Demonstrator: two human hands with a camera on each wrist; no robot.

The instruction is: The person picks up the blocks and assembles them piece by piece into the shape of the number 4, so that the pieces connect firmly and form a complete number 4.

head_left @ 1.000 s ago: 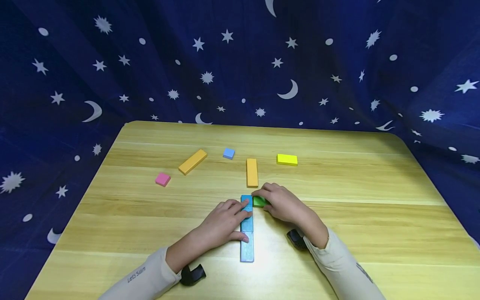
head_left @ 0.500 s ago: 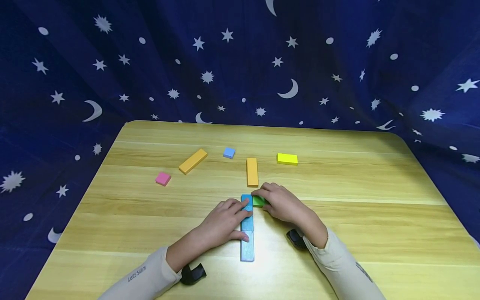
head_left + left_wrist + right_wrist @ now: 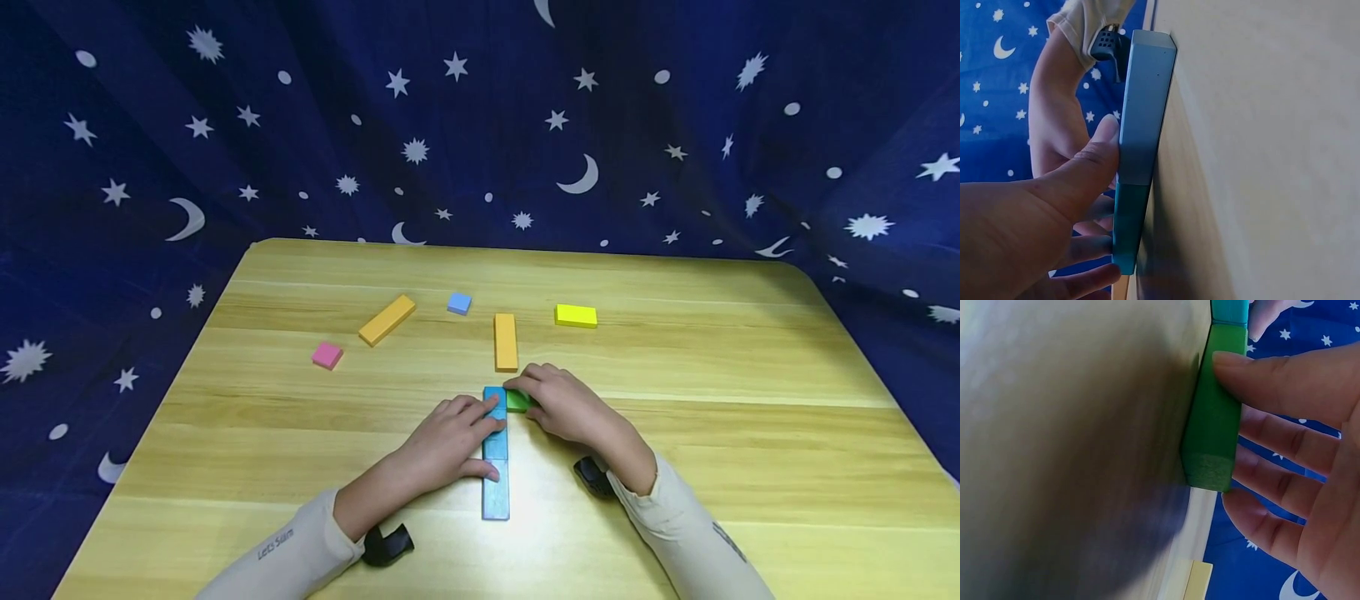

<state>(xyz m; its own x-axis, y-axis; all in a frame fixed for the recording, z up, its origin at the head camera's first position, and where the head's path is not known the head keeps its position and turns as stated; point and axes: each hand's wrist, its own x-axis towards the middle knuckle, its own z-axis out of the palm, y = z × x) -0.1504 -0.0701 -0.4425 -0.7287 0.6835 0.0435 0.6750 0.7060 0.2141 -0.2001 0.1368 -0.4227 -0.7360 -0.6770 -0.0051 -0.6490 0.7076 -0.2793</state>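
Note:
A straight row of blue blocks (image 3: 496, 498) lies on the wooden table, pointing away from me. My left hand (image 3: 442, 450) rests on the row from the left, fingers spread and fairly straight on the blocks, thumb on the nearest one. In the left wrist view, that light blue block (image 3: 1145, 112) meets a teal block (image 3: 1129, 228) end to end. My right hand (image 3: 566, 404) pinches a green block (image 3: 517, 401) against the right side of the row's far end. The right wrist view shows the thumb on one side of the green block; its far side is hidden.
Beyond the hands lie two orange blocks (image 3: 506, 343) (image 3: 387, 320), a small blue block (image 3: 459, 303), a yellow block (image 3: 576, 316) and a pink block (image 3: 327, 356). A dark blue curtain (image 3: 480, 125) with stars and moons hangs behind the table (image 3: 712, 333).

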